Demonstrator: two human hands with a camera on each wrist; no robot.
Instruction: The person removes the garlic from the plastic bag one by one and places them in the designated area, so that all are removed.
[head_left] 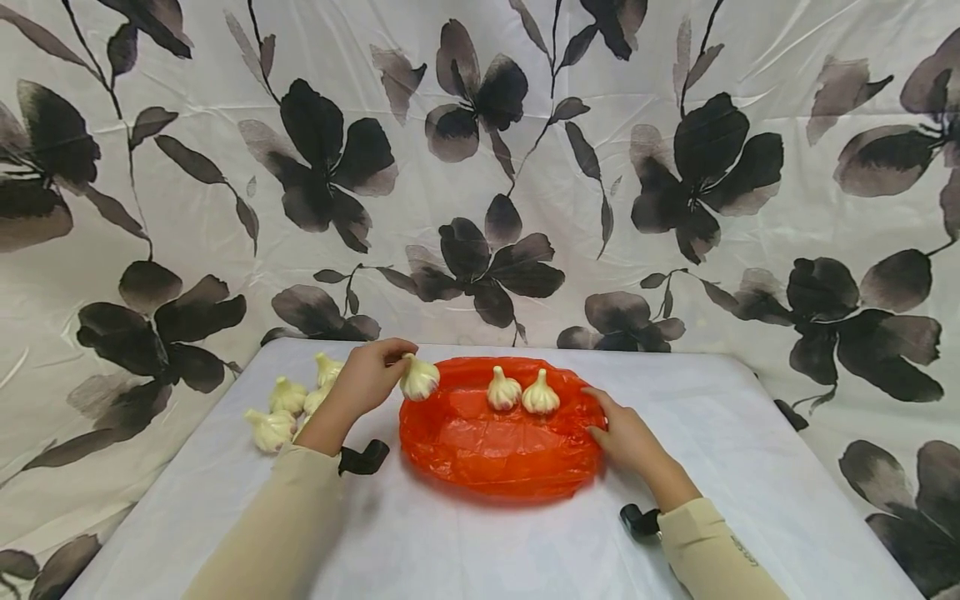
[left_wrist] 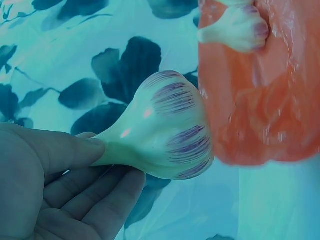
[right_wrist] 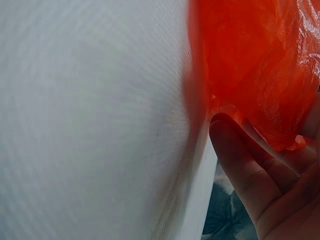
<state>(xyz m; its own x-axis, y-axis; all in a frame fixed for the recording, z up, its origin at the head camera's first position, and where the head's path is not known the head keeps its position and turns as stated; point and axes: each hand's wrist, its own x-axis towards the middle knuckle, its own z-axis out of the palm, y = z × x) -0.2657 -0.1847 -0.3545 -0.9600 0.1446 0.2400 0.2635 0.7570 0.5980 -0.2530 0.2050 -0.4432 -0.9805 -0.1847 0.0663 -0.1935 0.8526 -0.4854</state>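
In the head view my left hand [head_left: 367, 379] pinches a garlic bulb [head_left: 419, 379] by its stem, over the left rim of a red plastic bag [head_left: 487, 475] spread into an oval. Close up in the left wrist view, thumb and fingers grip the stem of this purple-streaked bulb [left_wrist: 170, 125]. Two more bulbs, one left [head_left: 503, 390] and one right [head_left: 541, 395], stand upright side by side in the bag's far part. At the bag's right rim my right hand [head_left: 630, 429] holds the plastic between thumb and fingers; part of its grip is hidden in the right wrist view.
Several garlic bulbs [head_left: 272, 429] lie in a group at the table's left, partly behind my left forearm. The table [head_left: 480, 550] has a white cover. A floral cloth [head_left: 480, 167] hangs behind it. Each wrist wears a black camera mount.
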